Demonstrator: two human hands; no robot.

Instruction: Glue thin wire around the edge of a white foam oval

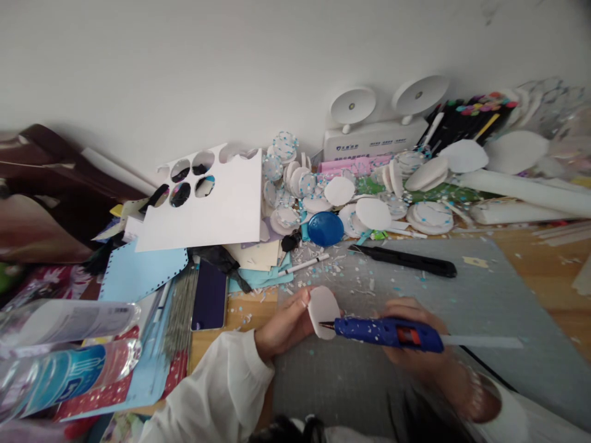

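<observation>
Between the fingers of my left hand (287,323) is a white foam disc (324,306), held tilted over the grey mat (323,394). My right hand (418,344) is wrapped round a blue hot glue gun (369,331), with a clear glue stick (484,341) sticking out of its back end. The gun's dark nozzle points left and meets, or nearly meets, the lower part of the disc. Beyond my hands a black utility knife (409,261) lies on the mat, among white and blue scraps.
Many white discs (373,213) crowd the back, around a blue round lid (325,228). Behind them stands a white two-headed lamp (373,138). On the left are a white board with round holes (221,209), a phone (210,295) and plastic bottles (69,375). Markers (480,114) stand at back right.
</observation>
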